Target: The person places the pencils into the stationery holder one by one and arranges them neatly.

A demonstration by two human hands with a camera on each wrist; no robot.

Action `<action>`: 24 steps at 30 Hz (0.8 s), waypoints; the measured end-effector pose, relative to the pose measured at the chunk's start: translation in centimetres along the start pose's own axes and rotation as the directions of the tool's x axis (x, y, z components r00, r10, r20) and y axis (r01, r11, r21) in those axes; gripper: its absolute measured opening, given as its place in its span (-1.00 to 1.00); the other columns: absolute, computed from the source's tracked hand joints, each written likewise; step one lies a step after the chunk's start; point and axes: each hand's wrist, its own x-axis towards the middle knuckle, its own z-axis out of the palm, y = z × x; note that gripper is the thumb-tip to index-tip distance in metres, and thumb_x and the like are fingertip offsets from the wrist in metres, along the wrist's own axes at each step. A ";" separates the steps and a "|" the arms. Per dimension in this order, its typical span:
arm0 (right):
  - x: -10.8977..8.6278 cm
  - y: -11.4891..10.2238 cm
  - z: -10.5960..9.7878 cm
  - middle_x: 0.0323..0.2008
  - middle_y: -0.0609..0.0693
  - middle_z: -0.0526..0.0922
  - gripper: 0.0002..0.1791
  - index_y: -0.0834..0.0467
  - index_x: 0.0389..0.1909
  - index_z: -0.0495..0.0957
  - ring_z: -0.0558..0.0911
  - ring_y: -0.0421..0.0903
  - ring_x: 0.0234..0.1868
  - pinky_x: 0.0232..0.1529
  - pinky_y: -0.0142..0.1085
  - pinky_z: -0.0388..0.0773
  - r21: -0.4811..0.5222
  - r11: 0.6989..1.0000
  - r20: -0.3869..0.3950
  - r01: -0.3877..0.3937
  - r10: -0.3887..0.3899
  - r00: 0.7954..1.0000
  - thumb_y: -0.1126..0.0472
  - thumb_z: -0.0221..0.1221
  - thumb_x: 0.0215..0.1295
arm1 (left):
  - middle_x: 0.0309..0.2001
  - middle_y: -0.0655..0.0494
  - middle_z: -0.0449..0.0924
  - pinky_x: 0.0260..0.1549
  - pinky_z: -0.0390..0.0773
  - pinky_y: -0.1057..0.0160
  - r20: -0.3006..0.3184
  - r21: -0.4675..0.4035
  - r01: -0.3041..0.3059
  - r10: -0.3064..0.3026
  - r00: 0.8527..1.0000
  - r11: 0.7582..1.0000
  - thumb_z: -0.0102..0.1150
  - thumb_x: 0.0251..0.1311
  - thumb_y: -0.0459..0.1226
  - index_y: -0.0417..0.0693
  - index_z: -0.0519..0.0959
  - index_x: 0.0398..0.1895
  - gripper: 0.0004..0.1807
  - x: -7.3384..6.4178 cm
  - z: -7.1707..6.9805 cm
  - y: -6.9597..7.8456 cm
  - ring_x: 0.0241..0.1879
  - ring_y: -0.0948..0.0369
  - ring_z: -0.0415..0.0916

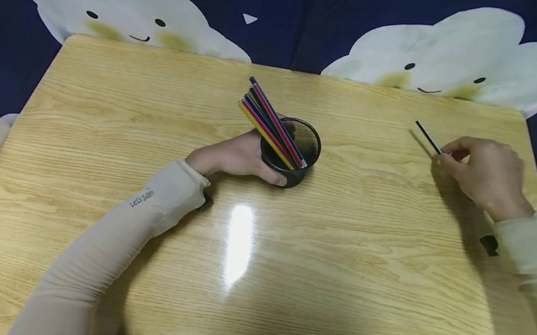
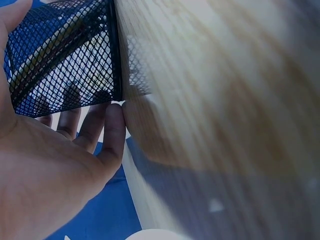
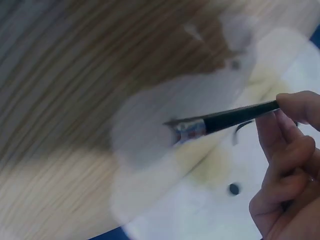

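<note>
A black mesh pen cup (image 1: 308, 137) stands near the middle of the table, and my left hand (image 1: 244, 154) grips it round its left side. Several pencils (image 1: 266, 123), yellow, red and dark blue among them, lean in the cup toward the upper left. In the left wrist view the fingers curl round the mesh (image 2: 82, 65), close to the tabletop. Over at the right, my right hand (image 1: 489, 172) pinches a dark pencil (image 1: 428, 137) by one end between thumb and fingertips. Its other end, with a patterned band (image 3: 191, 131), points away from the hand.
The light wood-grain table (image 1: 334, 285) spreads round both arms, with a bright reflection (image 1: 239, 242) in front of the cup. Behind its far edge hangs a dark blue cloth (image 1: 294, 12) printed with white smiling clouds.
</note>
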 end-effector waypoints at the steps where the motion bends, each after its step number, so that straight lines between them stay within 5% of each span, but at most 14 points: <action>1: -0.2 -0.6 0.1 -0.18 0.27 0.78 -0.74 0.27 -0.03 0.76 0.44 0.06 -0.60 -0.44 0.01 0.28 0.013 1.000 -0.010 0.017 -0.017 1.000 0.14 0.34 0.53 | 0.68 -0.14 0.06 0.59 0.02 0.08 0.002 0.001 0.000 0.000 1.000 1.000 0.69 0.05 -0.27 -0.22 0.02 0.74 0.28 0.0 0.0 0.0 0.64 0.02 0.04; 15: -1.5 -7.7 0.7 -0.31 0.04 0.80 -0.91 0.17 -0.11 0.83 0.32 -0.27 -0.76 -0.70 -0.37 0.17 0.166 0.962 -0.134 0.217 -0.196 0.971 0.29 0.42 0.44 | 0.69 -0.12 0.04 0.60 0.00 0.09 0.001 0.020 0.001 -0.001 1.000 1.000 0.69 0.06 -0.26 -0.23 0.05 0.74 0.26 0.0 -0.1 -0.1 0.66 0.03 0.00; 24: -2.2 -11.5 0.6 -0.32 -0.05 0.81 -0.90 0.12 -0.14 0.84 0.34 -0.29 -0.73 -0.67 -0.45 0.21 0.335 0.881 -0.209 0.333 -0.275 0.938 0.34 0.46 0.38 | 0.70 -0.12 0.03 0.60 0.00 0.09 0.010 0.009 -0.010 0.010 1.000 1.000 0.68 0.08 -0.26 -0.21 0.09 0.73 0.22 0.0 -0.1 -0.1 0.66 0.05 -0.01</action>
